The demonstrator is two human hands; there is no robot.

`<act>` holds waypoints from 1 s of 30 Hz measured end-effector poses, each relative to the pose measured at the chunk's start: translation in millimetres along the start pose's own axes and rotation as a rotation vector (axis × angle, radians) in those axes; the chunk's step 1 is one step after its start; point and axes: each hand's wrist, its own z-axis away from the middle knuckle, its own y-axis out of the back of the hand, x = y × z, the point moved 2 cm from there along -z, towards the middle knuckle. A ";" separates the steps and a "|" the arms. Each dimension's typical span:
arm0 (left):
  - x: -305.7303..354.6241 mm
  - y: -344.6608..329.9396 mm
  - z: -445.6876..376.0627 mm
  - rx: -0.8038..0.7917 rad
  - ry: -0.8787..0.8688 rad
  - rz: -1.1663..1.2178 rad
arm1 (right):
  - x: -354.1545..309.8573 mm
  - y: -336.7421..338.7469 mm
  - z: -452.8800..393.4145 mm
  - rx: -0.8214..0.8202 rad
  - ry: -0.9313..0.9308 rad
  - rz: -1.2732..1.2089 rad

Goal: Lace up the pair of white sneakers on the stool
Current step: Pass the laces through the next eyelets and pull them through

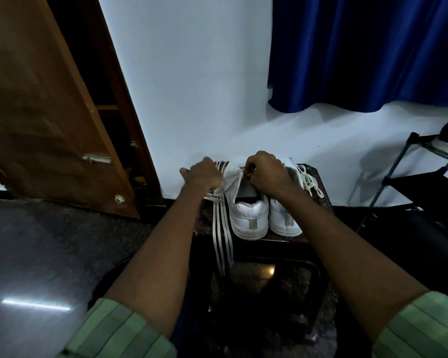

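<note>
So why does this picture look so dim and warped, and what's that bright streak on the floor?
Head view: the room is dimly lit, so the stool and its underside go nearly black while the white sneakers stand out. The streak is glare from a light on the glossy floor. The wide-angle lens bends the door and stretches both forearms. The door's surface looks smeared by motion blur.

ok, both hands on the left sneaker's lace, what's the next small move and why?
Probably draw the lace through and snug it. The right hand pinches the lace at the left sneaker tongue, the left hand grips the other run, and long slack hangs off the stool.
</note>
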 end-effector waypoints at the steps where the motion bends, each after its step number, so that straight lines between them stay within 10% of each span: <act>1: 4.2 0.3 5.8 -0.065 -0.003 -0.046 | -0.9 -0.1 0.1 0.004 0.004 0.018; 9: 30.4 7.8 15.8 -0.023 -0.214 0.322 | -4.9 -0.1 -0.4 0.026 0.034 0.075; 16: 23.7 -3.5 15.8 -0.004 -0.041 0.275 | 4.1 -10.5 -8.5 -0.019 0.040 0.052; 24: 13.6 -3.0 15.0 -0.207 0.194 0.878 | 13.3 -0.6 -3.4 -0.100 -0.150 -0.829; 30: 15.8 -1.8 15.4 -0.188 0.211 0.907 | -4.6 0.0 -3.0 0.019 0.029 -0.509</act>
